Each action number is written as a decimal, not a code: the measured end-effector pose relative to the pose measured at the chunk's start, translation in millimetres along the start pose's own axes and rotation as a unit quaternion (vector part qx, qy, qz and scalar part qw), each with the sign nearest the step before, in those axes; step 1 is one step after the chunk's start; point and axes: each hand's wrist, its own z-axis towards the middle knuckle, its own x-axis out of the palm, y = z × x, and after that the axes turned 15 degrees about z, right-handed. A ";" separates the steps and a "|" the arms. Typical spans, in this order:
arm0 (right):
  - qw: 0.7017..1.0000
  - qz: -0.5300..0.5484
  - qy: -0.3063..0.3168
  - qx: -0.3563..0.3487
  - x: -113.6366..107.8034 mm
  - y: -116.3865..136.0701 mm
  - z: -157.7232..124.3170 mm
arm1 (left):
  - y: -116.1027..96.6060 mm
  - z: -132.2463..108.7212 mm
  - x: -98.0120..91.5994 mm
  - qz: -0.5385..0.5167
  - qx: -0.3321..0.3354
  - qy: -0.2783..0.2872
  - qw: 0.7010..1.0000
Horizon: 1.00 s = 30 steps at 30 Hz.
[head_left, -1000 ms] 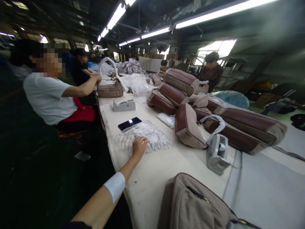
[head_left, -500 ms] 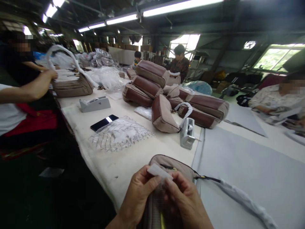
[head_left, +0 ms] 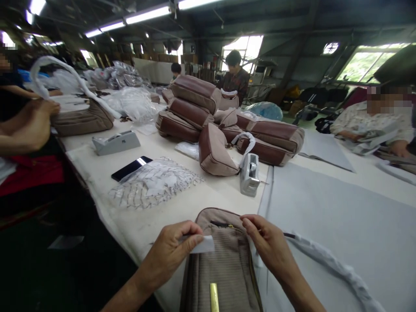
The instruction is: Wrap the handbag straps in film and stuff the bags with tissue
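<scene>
A brown striped bag [head_left: 224, 255] with dark piping, a short zipper [head_left: 221, 224] near its top and a gold strip [head_left: 213, 297] lies before me on the table. My left hand [head_left: 177, 242] pinches a small white slip of paper [head_left: 204, 245] over the bag's left side. At the bag's upper right edge is my right hand [head_left: 264, 236], thumb and fingertips closed together. Whether they grip the edge or something small is hidden. Behind that hand, a strap wrapped in white [head_left: 334, 264] runs off to the right.
A grey tape dispenser [head_left: 249, 175] stands ahead, beside a pile of brown bags [head_left: 191, 112]. Farther left are a clear plastic bag of small items [head_left: 159, 182], a black phone [head_left: 131, 168] and another dispenser [head_left: 116, 142]. Grey sheeting [head_left: 344, 216] covers the right side. Co-workers surround the table.
My hands have moved apart from together over the bag. The white slip stays in my left hand, while my right hand has gone right to the bag's edge. The view has shifted slightly.
</scene>
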 end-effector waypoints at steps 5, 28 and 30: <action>0.989 -0.042 0.139 0.033 6.4 -6.7 29.2 | 11.8 10.8 8.7 0.013 -0.007 -0.064 0.998; 0.956 -0.101 0.246 -0.126 30.3 -3.3 47.2 | 42.5 26.6 10.4 0.001 -0.037 -0.144 0.989; 0.964 -0.031 0.214 -0.157 30.2 -12.0 41.5 | 44.6 25.9 10.0 -0.006 -0.040 -0.150 0.988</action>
